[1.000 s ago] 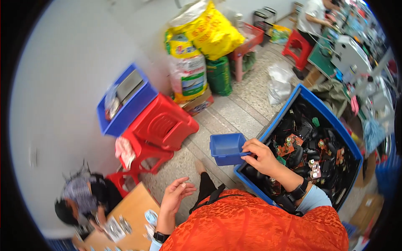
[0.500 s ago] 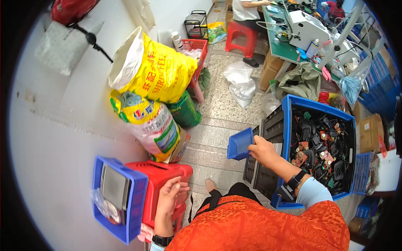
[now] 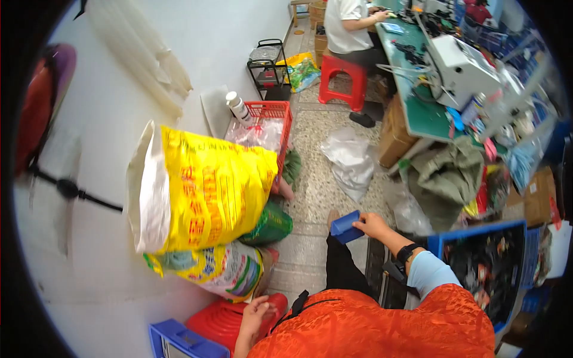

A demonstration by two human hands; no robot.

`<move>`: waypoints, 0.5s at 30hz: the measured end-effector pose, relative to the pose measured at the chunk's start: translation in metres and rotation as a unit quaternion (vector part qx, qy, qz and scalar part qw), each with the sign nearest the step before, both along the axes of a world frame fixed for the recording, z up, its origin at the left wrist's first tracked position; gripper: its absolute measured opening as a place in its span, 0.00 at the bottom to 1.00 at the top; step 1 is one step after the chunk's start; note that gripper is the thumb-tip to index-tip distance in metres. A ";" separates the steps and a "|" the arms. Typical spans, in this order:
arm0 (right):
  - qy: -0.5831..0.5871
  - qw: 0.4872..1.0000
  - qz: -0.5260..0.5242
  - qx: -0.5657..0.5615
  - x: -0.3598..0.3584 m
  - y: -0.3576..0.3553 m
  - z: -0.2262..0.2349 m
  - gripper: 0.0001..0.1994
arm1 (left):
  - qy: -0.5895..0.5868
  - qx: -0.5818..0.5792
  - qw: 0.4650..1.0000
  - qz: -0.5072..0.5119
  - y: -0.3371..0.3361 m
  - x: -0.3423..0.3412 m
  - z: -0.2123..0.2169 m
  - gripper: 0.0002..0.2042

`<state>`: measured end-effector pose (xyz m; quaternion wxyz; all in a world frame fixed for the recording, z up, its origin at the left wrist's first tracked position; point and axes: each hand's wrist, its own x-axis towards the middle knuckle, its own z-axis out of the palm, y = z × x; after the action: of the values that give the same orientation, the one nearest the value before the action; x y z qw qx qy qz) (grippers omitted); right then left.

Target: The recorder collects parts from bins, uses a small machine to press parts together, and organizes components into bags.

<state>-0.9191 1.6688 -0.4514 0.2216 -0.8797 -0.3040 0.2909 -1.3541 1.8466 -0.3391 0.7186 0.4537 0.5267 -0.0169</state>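
In my right hand [image 3: 372, 225] is a small blue plastic bin [image 3: 346, 228], gripped by its right edge between thumb and fingers. It hangs over the tiled floor in front of my black trouser leg. My left hand [image 3: 259, 311] is empty, its fingers loosely bent and apart, low beside my orange apron [image 3: 340, 322]. A red plastic box or stool top [image 3: 218, 325] lies just left of that hand, with a blue tray [image 3: 185, 341] beyond it. Right of my right arm stands a large blue-rimmed crate [image 3: 439, 243] full of black parts and circuit boards.
Stuffed yellow sacks [image 3: 221, 191] lean along the left wall, near a red basket [image 3: 283, 113]. A white plastic bag [image 3: 349, 158] lies on the floor ahead. Farther right, a person [image 3: 349, 30] sits on a red stool [image 3: 343, 77] at a green workbench [image 3: 421, 110].
I have stepped forward: the sacks and bench look nearer, while the crate and red box have slid down in view. The blue bin is still in my right hand, now tipped differently.
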 end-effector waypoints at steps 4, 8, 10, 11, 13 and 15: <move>-0.026 0.999 0.001 0.047 0.104 0.120 -0.033 0.15 | 0.128 0.046 0.991 -0.001 0.024 -0.007 -0.072 0.14; -0.068 0.996 0.039 0.028 0.182 0.229 -0.057 0.14 | 0.254 -0.012 0.967 0.011 0.030 0.007 -0.095 0.16; -0.078 0.995 0.055 0.021 0.210 0.270 -0.088 0.14 | 0.297 -0.009 0.955 0.004 0.035 0.033 -0.110 0.18; -0.093 0.993 0.071 0.025 0.217 0.289 -0.107 0.15 | 0.284 -0.002 0.958 0.028 0.031 0.054 -0.114 0.19; -0.085 0.992 0.090 0.029 0.220 0.329 -0.144 0.14 | 0.266 -0.004 0.964 -0.008 0.029 0.051 -0.149 0.25; -0.084 0.992 0.096 0.022 0.219 0.357 -0.194 0.14 | 0.292 0.139 0.933 -0.158 0.051 0.104 -0.153 0.25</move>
<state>-0.6996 2.0259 -0.6458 0.1858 -0.8626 -0.4112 0.2286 -1.2501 1.8976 -0.4918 0.4508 0.6016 0.6319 -0.1883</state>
